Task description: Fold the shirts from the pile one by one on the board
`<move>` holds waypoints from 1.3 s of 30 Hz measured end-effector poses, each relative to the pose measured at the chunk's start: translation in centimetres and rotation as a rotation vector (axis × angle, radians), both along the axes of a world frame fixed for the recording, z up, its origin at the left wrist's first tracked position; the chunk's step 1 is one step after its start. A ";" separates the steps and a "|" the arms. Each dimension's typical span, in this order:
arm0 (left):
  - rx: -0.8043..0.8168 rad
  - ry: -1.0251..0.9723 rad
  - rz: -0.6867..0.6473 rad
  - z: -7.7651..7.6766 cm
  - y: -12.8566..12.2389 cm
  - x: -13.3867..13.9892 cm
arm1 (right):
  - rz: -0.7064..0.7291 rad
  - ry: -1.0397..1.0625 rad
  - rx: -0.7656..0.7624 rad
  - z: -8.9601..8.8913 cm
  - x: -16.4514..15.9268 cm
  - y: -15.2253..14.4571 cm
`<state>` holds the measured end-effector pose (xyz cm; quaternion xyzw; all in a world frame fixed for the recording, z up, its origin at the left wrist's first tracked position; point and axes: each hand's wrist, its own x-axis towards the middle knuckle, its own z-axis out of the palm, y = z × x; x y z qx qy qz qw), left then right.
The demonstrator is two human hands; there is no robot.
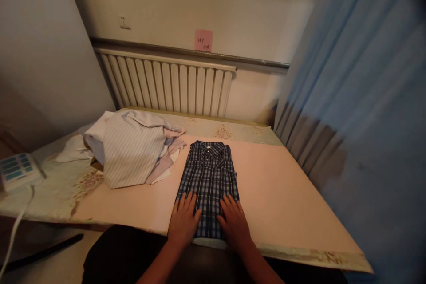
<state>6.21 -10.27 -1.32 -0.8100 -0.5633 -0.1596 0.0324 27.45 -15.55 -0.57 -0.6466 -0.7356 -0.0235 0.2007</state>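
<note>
A plaid shirt (209, 182) is lying on the table in front of the person, folded into a long, narrow rectangle, with its collar (216, 150) pointing toward the wall (249, 9) and its near end reaching the table's front edge. Dark blue and black checks are being crossed by pale lines, and small light buttons are showing below the collar. The near corners are being covered by the left hand (183, 222) and the right hand (234, 222); both are resting palm down and opened out, with fingers a little spread, and nothing is being gripped by either. The shirt is being borne by a smooth pink sheet (282, 195), under which a pale, flowered tablecloth (53, 193) is showing. On the left, a loose heap of clothes (133, 155) is being topped by a striped piece, and farther left a white box (20, 172) with blue-green keys is sitting by the edge, a white cord (18, 215) hanging from it. Behind the table a ribbed radiator (166, 84) is standing, with a pink note (203, 40) placed above it. The right side is being closed off by a blue curtain (353, 97).
</note>
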 end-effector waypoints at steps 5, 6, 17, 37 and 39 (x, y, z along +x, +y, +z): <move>0.021 0.004 0.022 0.0 0.0 -0.5 | -0.005 -0.008 0.032 -0.8 0.7 -1.2; 0.021 0.008 0.032 0.0 0.0 -0.7 | 0.001 -0.014 0.043 -1.0 0.8 -1.3; 0.093 0.006 -0.038 -0.7 -0.1 -4.1 | 0.038 -0.060 0.113 -2.1 1.3 -1.5; 0.114 0.010 -0.028 -0.7 -0.3 -4.3 | 0.016 -0.065 0.021 -2.2 1.4 -1.2; 0.122 0.014 -0.027 -0.8 -0.3 -4.3 | 0.015 -0.063 0.026 -2.4 1.5 -1.1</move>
